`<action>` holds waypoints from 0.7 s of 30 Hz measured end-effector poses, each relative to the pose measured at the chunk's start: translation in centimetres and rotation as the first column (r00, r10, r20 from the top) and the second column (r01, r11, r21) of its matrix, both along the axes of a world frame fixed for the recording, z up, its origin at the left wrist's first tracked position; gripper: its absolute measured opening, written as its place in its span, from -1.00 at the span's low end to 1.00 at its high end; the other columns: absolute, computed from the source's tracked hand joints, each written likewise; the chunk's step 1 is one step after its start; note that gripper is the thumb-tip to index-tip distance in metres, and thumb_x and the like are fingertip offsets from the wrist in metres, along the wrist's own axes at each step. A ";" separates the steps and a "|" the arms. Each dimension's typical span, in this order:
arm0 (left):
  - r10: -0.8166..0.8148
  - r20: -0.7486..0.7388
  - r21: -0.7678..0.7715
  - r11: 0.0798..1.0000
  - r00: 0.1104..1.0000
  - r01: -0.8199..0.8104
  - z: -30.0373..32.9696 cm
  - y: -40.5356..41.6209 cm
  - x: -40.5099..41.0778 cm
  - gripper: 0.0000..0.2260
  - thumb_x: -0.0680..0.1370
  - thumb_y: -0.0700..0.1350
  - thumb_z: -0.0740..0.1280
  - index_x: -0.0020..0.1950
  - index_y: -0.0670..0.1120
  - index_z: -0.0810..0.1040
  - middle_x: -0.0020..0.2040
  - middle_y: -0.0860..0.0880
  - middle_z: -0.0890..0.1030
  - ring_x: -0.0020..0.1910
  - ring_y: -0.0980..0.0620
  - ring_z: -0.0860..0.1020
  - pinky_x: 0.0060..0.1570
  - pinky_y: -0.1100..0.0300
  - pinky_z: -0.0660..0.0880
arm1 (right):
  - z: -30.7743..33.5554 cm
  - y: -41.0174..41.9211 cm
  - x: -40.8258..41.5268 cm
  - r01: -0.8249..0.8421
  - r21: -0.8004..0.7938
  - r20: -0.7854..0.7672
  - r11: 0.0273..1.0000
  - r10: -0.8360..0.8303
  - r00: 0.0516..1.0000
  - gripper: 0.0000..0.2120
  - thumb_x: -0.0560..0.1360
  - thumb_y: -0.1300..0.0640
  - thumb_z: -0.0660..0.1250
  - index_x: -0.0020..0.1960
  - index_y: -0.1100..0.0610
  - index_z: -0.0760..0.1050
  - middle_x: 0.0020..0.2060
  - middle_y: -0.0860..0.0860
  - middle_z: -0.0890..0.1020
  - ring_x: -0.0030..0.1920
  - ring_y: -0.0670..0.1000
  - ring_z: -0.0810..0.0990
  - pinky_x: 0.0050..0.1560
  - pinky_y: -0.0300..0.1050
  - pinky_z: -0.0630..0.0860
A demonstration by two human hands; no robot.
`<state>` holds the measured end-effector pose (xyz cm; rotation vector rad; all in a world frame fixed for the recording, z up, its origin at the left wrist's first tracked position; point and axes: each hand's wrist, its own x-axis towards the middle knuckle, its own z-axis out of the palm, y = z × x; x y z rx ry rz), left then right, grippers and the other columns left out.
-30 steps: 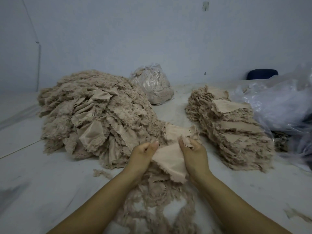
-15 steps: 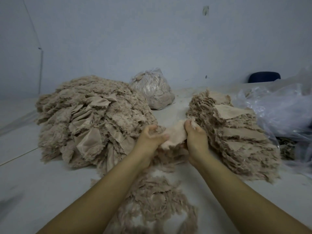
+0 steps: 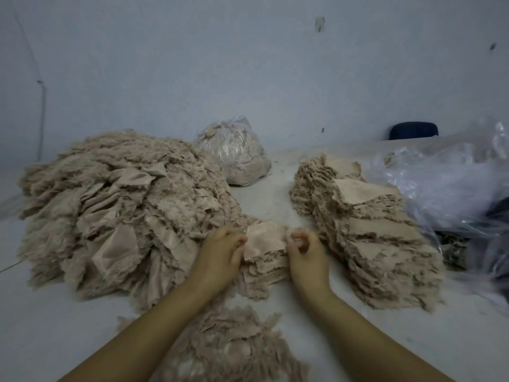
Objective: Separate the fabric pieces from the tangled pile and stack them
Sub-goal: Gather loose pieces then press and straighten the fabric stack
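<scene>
Fingers [image 3: 239,242] of the left hand [image 3: 220,257] curl round the left edge of a pale fabric piece [image 3: 265,238], and the curled fingers of the right hand [image 3: 307,252] pinch its right edge, so the piece lies spread between both hands. It rests on top of a small stack [image 3: 264,274] of similar pieces on the bench [image 3: 55,326], about midway across and toward the near edge. Touching the left hand's side, a big tangled pile [image 3: 115,210] of frayed beige fabric fills the left half of the bench. Just beside the right hand, a long row of stacked pieces [image 3: 369,235] runs from the near right toward the far edge. Between the forearms, at the near edge, lies a loose heap of frayed scraps [image 3: 231,348]. Near the far edge, between the pile and the row, stands a clear bag of fabric [image 3: 234,153]. Crumpled clear plastic sheeting [image 3: 446,183] covers the right side of the bench, touching the row. Behind the far right corner, a dark blue chair back [image 3: 414,130] shows against the wall [image 3: 248,64].
</scene>
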<state>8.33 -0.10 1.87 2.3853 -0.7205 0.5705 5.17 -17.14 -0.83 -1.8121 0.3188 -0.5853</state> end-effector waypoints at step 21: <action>-0.163 0.121 0.108 0.983 0.979 0.150 1.1 1.6 -3.5 -0.74 0.48 -0.09 0.26 -0.35 -0.18 0.57 -0.31 -0.08 0.50 -0.27 0.07 0.43 -0.31 0.25 0.34 | 2.3 6.0 -2.6 -0.454 0.454 -0.047 0.766 0.530 0.847 -0.58 0.54 -0.18 0.26 -0.11 0.18 0.63 -0.26 0.13 0.66 -0.24 0.05 0.63 -0.13 -0.05 0.59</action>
